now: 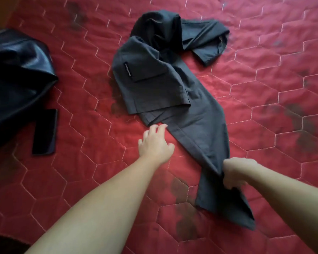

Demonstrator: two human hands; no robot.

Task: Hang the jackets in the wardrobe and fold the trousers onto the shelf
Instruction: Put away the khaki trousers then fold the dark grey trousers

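Head view: dark grey cotton trousers [182, 99] lie rumpled on the red quilted bedspread [264, 88]. The right hand [234, 173] grips one leg near its hem; the left hand [155, 142] hovers loose-fingered beside the fabric. Soft and light, they are best held at waistband and hems.

Setting: a home bedroom, by all signs. A red quilted bedspread [264, 61], stitched in pale hexagons and carrying dark blotches, is covering the whole surface in view. Dark grey trousers [191, 125] are lying crumpled across its middle; a glossy black jacket [17, 70] is lying at its left edge. Clothing spread over soft bedding is pointing to a household rather than a workplace.
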